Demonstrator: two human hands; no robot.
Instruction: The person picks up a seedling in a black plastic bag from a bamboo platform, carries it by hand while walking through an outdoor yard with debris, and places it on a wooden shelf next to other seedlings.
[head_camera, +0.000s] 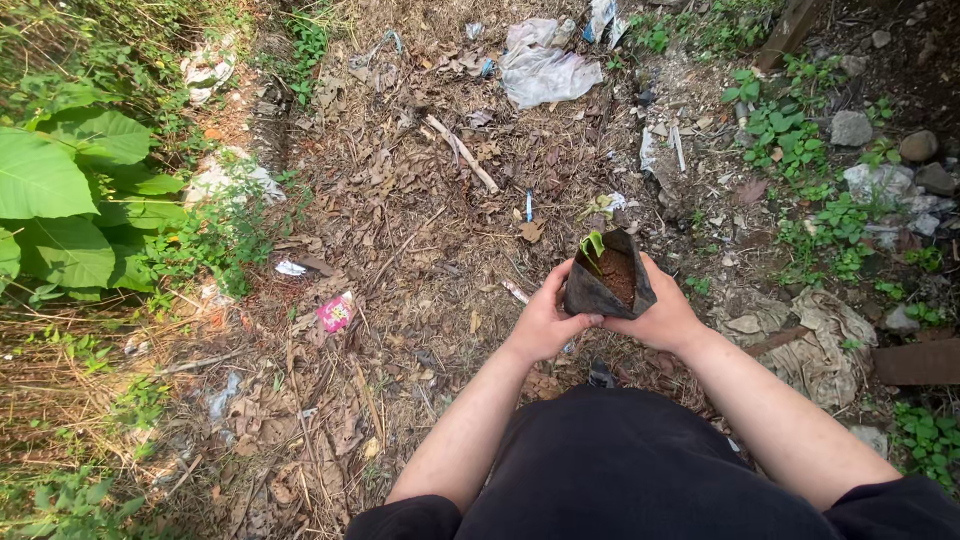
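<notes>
From the head camera, looking down past the person's dark clothing, a black nursery bag (607, 288) filled with brown soil sits between the two hands, held up off the ground just ahead of the body. The left hand (541, 322) clasps the bag's left side and lower corner, fingers curled round the plastic; the right hand (663, 315) clamps on the bag's right side, thumb lying along its edge. Both hands touch the bag, so neither is nearer; each lies directly to one side of it. The bag's long axis runs away from the person, tilted so the open mouth faces up and slightly forward. A small green seedling (593, 243) stands at the far left rim of the bag. Beyond the bag lies dry leaf litter (400, 220); well beyond it, crumpled white plastic (540, 65). Left of the bag is a pink wrapper (335, 312), and further left broad green leaves (60, 190). Right of the bag lie grey stones (851, 128).
</notes>
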